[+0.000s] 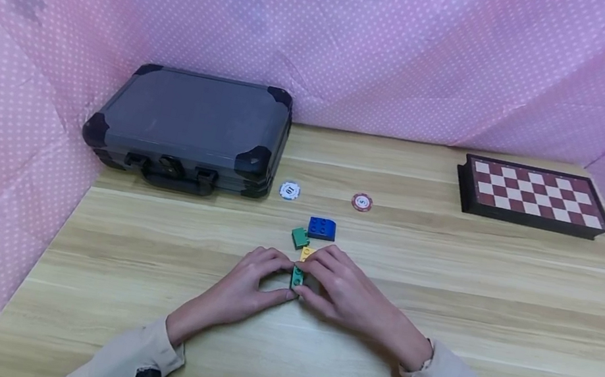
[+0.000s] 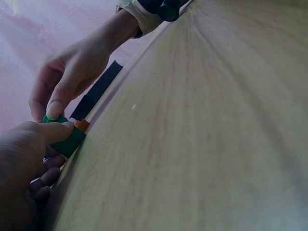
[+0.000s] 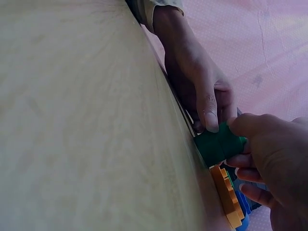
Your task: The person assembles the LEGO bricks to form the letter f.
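Thumb and fingers of the left hand [image 1: 259, 281] pinch one side of a green block [image 1: 297, 278], and from my remote seat I see the right hand [image 1: 342, 292] pinching its other side, the gap in each grip no wider than the block. It sits between the two hands, low at the table [image 1: 225, 362]; I cannot tell whether it touches the wood. To work this well, I would square both grips, line up the studs before any push, then press evenly, thumbs clear of the joint, so nothing tips or catches skin.

The block looks plain and boxy, deep green, with round studs on top; my right wrist view shows a faint line across its side, perhaps a seam between two pieces.

Just beyond I find a yellow brick [image 1: 306, 253], partly covered by the right fingers, then a second green brick [image 1: 300, 238] lying askew and a blue brick [image 1: 322, 229], studs up. Farther off are a white chip [image 1: 289, 190], a red chip [image 1: 362, 202], a grey case [image 1: 187, 122] and a checkered board [image 1: 538, 194].
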The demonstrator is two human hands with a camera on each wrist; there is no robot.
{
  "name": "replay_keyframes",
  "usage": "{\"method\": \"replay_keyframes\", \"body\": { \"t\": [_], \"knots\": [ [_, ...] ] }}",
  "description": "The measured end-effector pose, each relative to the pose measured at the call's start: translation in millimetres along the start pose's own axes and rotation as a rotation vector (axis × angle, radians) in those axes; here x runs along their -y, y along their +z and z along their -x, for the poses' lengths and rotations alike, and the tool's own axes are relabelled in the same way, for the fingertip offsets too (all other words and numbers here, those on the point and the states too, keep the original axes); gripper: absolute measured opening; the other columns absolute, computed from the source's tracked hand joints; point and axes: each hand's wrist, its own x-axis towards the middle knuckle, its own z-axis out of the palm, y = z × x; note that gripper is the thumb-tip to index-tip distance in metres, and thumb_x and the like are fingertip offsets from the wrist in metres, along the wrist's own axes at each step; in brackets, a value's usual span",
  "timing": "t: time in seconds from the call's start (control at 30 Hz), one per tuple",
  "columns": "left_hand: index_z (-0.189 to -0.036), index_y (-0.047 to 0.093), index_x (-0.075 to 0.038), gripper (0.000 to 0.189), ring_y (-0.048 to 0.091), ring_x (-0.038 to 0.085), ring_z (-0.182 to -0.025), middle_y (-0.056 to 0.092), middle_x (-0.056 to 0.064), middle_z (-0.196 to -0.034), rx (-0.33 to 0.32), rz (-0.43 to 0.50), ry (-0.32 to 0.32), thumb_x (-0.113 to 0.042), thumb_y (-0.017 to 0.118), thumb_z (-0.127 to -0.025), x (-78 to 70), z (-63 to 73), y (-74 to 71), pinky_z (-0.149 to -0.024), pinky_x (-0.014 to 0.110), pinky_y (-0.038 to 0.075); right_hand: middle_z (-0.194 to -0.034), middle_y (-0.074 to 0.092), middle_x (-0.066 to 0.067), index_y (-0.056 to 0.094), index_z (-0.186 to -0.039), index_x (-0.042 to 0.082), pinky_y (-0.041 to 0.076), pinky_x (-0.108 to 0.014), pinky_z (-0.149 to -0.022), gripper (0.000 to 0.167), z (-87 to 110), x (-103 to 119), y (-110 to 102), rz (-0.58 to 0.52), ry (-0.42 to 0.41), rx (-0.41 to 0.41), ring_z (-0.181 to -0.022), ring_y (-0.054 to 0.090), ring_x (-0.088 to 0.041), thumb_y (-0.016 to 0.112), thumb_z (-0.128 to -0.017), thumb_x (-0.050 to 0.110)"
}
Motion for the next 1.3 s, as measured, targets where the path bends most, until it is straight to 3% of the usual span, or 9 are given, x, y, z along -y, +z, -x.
{"method": "replay_keyframes", "body": {
  "t": [0.37,0.7,1.0,1.3],
  "knots": [
    [-0.128,0.071,-0.017,0.036,0.052,0.014,-0.116,0.063,-0.008,-0.123,-0.003,0.0,-0.002,-0.032,0.077,-0.096,-0.2,0.6,0.4,-0.097,0.045,0.046,-0.119,0.068,-0.003,0.07,-0.125,0.005,0.051,-0.035,-0.091,0.036,3.3,2.8,3.0,0.05,-0.004,-0.028,-0.109,0.056,-0.017,0.072,-0.099,0.031],
    [-0.128,0.071,-0.015,0.036,0.053,0.015,-0.116,0.063,-0.006,-0.124,-0.007,-0.007,0.01,-0.031,0.077,-0.096,0.5,1.2,1.0,-0.097,0.046,0.047,-0.122,0.067,-0.001,0.07,-0.13,0.008,0.05,-0.034,-0.092,0.04,5.6,-1.0,4.6,0.031,-0.001,-0.047,-0.111,0.054,-0.015,0.07,-0.1,0.036],
    [-0.132,0.07,-0.015,0.041,0.052,0.015,-0.116,0.062,-0.006,-0.124,0.008,0.002,-0.023,-0.033,0.077,-0.096,-0.4,1.0,0.6,-0.098,0.046,0.046,-0.124,0.065,0.0,0.069,-0.129,0.009,0.049,-0.037,-0.097,0.04,9.7,-5.2,-4.9,0.011,0.058,-0.058,-0.115,0.053,-0.016,0.066,-0.102,0.039],
    [-0.132,0.069,-0.017,0.041,0.051,0.014,-0.116,0.062,-0.006,-0.124,0.02,0.009,-0.041,-0.036,0.076,-0.096,-0.1,0.9,0.2,-0.098,0.046,0.046,-0.122,0.066,-0.007,0.069,-0.127,0.007,0.05,-0.042,-0.094,0.042,15.8,-19.7,-6.8,0.074,0.095,-0.123,-0.114,0.056,-0.022,0.075,-0.095,0.033]
  ]
}}
